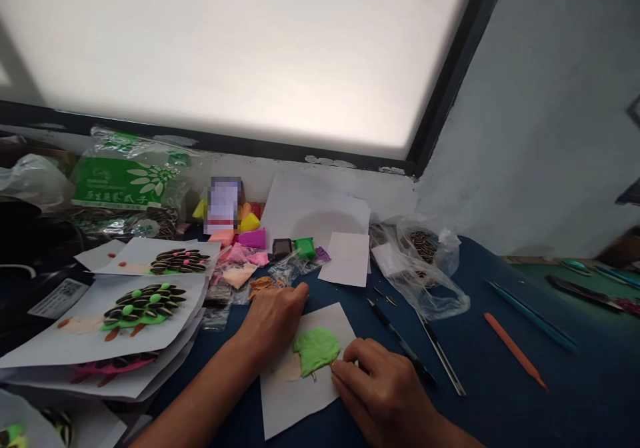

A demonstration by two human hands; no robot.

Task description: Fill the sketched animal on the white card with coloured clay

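Note:
A white sheet of paper [285, 408] lies in front of me, tilted. On it is a flat, rounded patch of light green modelling clay [317, 349], with a pale peach clay piece [289, 369] at its left and short pen lines below it. My left hand [277, 318] rests curled over the paper's upper left edge; what its fingers hold, if anything, is hidden. At the green patch's right edge, my right hand [383, 381] has its fingertips pressed together in a pinch, and what is between them is too small to name.
Finished hedgehog-like seed pictures [145, 311] are stacked at left. Colourful clay packets [253, 238], orange clay [263, 287] and a green seed bag [123, 178] lie behind. Rightward are a pen [400, 341], a craft knife [440, 351], a plastic bag of seeds [423, 261] and an orange tool [515, 350].

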